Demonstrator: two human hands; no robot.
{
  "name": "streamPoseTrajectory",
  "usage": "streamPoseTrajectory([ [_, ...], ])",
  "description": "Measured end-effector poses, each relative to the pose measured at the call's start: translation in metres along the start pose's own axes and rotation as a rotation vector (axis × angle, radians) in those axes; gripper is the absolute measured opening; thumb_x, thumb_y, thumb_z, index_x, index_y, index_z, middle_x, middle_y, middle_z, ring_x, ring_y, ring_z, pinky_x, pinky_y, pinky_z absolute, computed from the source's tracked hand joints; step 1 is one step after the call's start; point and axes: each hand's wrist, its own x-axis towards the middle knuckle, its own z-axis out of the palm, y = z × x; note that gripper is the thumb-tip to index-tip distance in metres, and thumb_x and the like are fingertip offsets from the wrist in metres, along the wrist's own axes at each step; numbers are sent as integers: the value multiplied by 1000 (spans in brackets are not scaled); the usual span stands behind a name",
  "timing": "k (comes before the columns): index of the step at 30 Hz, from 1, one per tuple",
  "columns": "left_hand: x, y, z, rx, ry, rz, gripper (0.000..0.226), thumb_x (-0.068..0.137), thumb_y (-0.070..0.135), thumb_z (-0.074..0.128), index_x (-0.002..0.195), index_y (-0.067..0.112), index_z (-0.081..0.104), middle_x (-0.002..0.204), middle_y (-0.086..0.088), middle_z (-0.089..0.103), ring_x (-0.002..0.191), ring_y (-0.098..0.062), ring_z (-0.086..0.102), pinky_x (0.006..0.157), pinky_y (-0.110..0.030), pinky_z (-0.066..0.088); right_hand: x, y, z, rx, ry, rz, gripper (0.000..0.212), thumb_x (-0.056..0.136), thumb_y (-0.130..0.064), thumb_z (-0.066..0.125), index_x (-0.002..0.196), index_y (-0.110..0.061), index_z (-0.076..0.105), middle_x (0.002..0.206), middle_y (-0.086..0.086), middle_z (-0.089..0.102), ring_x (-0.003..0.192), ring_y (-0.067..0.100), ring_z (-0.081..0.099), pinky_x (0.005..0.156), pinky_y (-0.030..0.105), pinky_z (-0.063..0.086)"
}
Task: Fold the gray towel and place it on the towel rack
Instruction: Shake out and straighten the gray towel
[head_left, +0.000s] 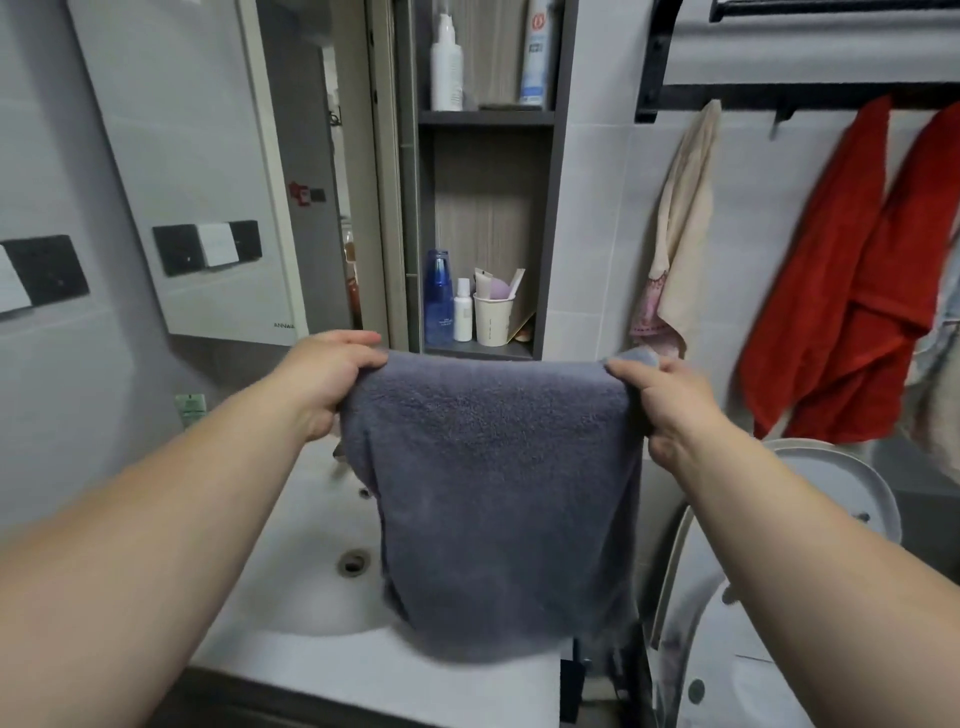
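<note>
The gray towel (498, 493) hangs in front of me over the sink, doubled so its top edge is a fold. My left hand (327, 379) grips the top left corner and my right hand (665, 405) grips the top right corner, holding the edge stretched level. The towel's lower end droops to the counter's front edge. The black towel rack (675, 98) is mounted on the tiled wall at the upper right, well above and right of my right hand.
A beige towel (680, 234) and red towels (852, 291) hang from the rack's hooks. A white sink (311, 587) lies below the towel. An open cabinet shelf (483, 353) with bottles and a cup stands behind. A toilet (779, 597) is at lower right.
</note>
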Motion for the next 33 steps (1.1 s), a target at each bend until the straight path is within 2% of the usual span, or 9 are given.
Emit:
streamPoseTrajectory([
  [4, 4, 8, -4, 1, 42, -63, 23, 83, -3, 65, 103, 8, 64, 87, -10, 65, 77, -17, 60, 65, -25, 48, 8, -9, 1, 88, 112, -2, 34, 63, -14, 80, 93, -7, 65, 81, 3, 66, 75, 15, 61, 63, 23, 47],
  [9, 14, 20, -12, -110, 121, 14, 41, 82, -7, 60, 120, 7, 63, 115, -15, 64, 110, -27, 61, 90, -30, 50, 16, -16, -1, 211, 148, -2, 26, 67, -12, 76, 89, -14, 64, 88, 4, 65, 85, 18, 61, 74, 28, 51],
  [12, 8, 26, -11, 348, 134, 164, 29, 89, 0, 58, 113, 12, 69, 113, -6, 64, 107, -22, 59, 91, -29, 47, 16, -20, 0, 152, 93, -43, 41, 72, -5, 69, 112, -14, 66, 104, 8, 67, 94, 20, 63, 86, 31, 53],
  [14, 4, 29, -11, 634, 121, 218, 23, 92, 3, 55, 107, 11, 71, 106, -7, 64, 100, -24, 59, 85, -33, 49, 15, -23, 0, 56, 54, -66, 36, 72, -5, 67, 106, -18, 67, 107, 10, 68, 98, 22, 63, 90, 34, 52],
  [17, 3, 35, -17, 687, 5, 90, 17, 93, 4, 54, 101, 6, 69, 98, -15, 66, 88, -31, 64, 76, -43, 58, 13, -30, -4, -97, 13, -128, 27, 76, -6, 63, 99, -21, 67, 104, 10, 66, 95, 21, 59, 84, 30, 49],
  [21, 3, 42, -25, 613, -143, -52, 18, 91, 5, 57, 104, 5, 69, 107, -18, 67, 104, -34, 62, 94, -49, 52, 13, -37, -11, -207, 39, -181, 28, 81, -3, 61, 106, -13, 69, 97, 8, 63, 86, 16, 54, 62, 19, 41],
  [27, -5, 63, -24, 524, -535, -27, 45, 74, 27, 72, 112, 4, 67, 107, -12, 69, 98, -25, 63, 80, -33, 49, 15, -42, -21, -232, 65, -199, 35, 80, -1, 62, 113, -11, 67, 98, 7, 63, 90, 16, 56, 70, 21, 44],
  [30, -5, 73, -24, 863, -691, -49, 59, 56, 32, 88, 106, 8, 70, 102, -9, 75, 95, -22, 70, 77, -28, 51, 18, -42, -26, -230, 81, -196, 37, 80, 0, 62, 116, -10, 65, 101, 7, 63, 91, 17, 56, 74, 22, 44],
  [33, -1, 70, -14, 1308, -504, 99, 14, 77, 22, 76, 88, 15, 71, 94, -5, 69, 88, -20, 61, 74, -30, 48, 19, -36, -28, -280, 92, -226, 34, 84, 2, 56, 114, -10, 65, 100, 7, 62, 90, 16, 54, 62, 13, 41],
])
